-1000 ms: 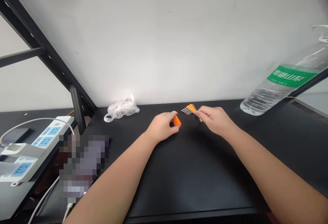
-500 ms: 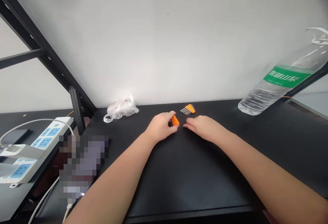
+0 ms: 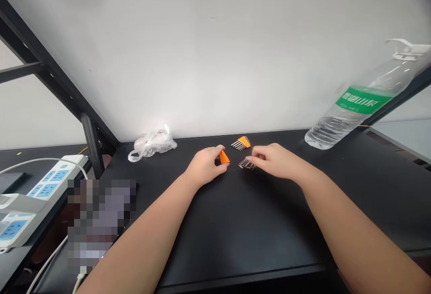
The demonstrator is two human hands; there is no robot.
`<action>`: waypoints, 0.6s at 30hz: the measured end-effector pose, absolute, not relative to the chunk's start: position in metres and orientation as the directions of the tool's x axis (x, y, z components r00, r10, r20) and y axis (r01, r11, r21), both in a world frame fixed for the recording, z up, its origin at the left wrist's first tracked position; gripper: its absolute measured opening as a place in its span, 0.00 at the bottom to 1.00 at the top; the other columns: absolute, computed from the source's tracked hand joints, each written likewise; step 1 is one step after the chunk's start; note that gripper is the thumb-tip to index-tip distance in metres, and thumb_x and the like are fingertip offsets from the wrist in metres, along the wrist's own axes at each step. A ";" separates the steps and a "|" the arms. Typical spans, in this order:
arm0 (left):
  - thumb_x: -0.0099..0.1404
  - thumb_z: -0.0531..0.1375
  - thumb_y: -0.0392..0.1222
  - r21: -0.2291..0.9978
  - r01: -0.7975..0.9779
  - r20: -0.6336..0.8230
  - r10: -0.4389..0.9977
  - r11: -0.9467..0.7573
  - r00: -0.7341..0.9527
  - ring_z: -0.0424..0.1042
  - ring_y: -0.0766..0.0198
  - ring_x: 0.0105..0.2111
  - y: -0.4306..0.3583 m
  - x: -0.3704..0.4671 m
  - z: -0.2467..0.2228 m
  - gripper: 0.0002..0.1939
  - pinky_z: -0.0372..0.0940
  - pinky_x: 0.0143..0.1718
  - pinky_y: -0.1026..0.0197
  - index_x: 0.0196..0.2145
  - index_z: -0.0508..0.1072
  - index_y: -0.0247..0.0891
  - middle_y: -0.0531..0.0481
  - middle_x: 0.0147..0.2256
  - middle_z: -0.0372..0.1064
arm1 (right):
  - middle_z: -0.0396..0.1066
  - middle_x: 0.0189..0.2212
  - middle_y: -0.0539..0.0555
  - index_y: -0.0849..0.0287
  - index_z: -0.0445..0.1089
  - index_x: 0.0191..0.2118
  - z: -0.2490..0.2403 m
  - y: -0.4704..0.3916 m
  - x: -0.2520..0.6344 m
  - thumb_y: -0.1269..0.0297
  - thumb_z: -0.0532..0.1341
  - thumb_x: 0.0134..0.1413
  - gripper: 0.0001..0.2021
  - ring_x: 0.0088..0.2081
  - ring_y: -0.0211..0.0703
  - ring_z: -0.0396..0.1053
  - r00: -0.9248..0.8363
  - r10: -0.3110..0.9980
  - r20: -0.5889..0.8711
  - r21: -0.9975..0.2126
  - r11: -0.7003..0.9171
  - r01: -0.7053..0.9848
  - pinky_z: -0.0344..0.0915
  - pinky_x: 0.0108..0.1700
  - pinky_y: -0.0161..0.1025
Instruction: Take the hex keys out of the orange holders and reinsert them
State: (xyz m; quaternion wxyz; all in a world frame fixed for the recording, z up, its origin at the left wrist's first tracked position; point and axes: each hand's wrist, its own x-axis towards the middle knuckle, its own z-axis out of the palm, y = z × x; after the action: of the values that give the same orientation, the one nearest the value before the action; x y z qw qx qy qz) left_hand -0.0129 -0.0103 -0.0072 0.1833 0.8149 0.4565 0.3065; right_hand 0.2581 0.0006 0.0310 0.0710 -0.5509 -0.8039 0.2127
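Evidently, left grip (image 3: 204, 167) pinched an orange piece (image 3: 224, 157) | right grip (image 3: 276, 161) pinched bunched metal rods (image 3: 245, 164) toward the tabletop's (image 3: 235, 235) back edge | uneven finger pressure risked scattering rods

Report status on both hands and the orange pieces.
Left hand gripping orange piece. Right hand on metal keys. Orange holder beyond, untouched.

The orange piece (image 3: 224, 156) is partly covered by the fingers of the left hand (image 3: 204, 165). The ends of the metal keys (image 3: 247, 164) are hidden beneath the right hand (image 3: 274, 161). The phone-like object (image 3: 107, 213) is obscured by pixelation; the power strip (image 3: 43, 195) is cut off at the left edge.
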 end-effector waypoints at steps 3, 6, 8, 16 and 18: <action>0.63 0.63 0.42 0.573 0.640 0.325 0.859 -0.512 0.396 0.73 0.61 0.35 -0.011 -0.012 -0.005 0.14 0.68 0.37 0.60 0.46 0.72 0.44 0.53 0.36 0.74 | 0.73 0.28 0.50 0.54 0.69 0.32 0.035 0.007 0.273 0.52 0.56 0.65 0.14 0.27 0.41 0.66 -0.415 0.901 -0.123 -0.431 0.328 0.840 0.57 0.30 0.38; 0.63 0.62 0.42 0.563 0.652 0.325 0.862 -0.507 0.390 0.73 0.61 0.35 -0.010 -0.010 -0.005 0.15 0.68 0.38 0.60 0.48 0.71 0.44 0.53 0.36 0.73 | 0.73 0.31 0.50 0.53 0.72 0.35 0.034 0.013 0.281 0.60 0.59 0.60 0.06 0.30 0.42 0.67 -0.471 0.867 -0.162 -0.420 0.372 0.828 0.58 0.31 0.37; 0.63 0.62 0.42 0.561 0.656 0.321 0.863 -0.505 0.390 0.73 0.61 0.36 -0.010 -0.010 -0.005 0.16 0.68 0.39 0.60 0.49 0.71 0.44 0.53 0.37 0.73 | 0.73 0.31 0.50 0.53 0.73 0.37 0.032 0.014 0.282 0.62 0.60 0.57 0.05 0.31 0.43 0.67 -0.489 0.850 -0.197 -0.416 0.380 0.827 0.58 0.32 0.37; 0.64 0.62 0.42 0.546 0.663 0.318 0.858 -0.513 0.403 0.73 0.60 0.37 -0.009 -0.009 -0.004 0.19 0.68 0.39 0.59 0.53 0.70 0.44 0.52 0.37 0.74 | 0.72 0.31 0.51 0.54 0.71 0.33 0.035 0.005 0.276 0.60 0.63 0.54 0.04 0.28 0.41 0.65 -0.477 0.814 -0.332 -0.383 0.345 0.857 0.55 0.28 0.37; 0.64 0.62 0.42 0.545 0.660 0.323 0.856 -0.517 0.404 0.73 0.61 0.36 -0.010 -0.008 -0.005 0.19 0.68 0.39 0.59 0.53 0.70 0.44 0.52 0.37 0.74 | 0.72 0.30 0.51 0.54 0.69 0.31 0.037 0.002 0.274 0.58 0.64 0.54 0.08 0.27 0.41 0.65 -0.476 0.826 -0.303 -0.384 0.351 0.854 0.55 0.28 0.37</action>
State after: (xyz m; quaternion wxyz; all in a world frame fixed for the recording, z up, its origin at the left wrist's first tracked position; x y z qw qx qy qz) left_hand -0.0082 -0.0096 -0.0046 0.1681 0.8208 0.4617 0.2913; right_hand 0.2743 0.0019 0.0374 -0.0279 -0.5113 -0.8213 0.2515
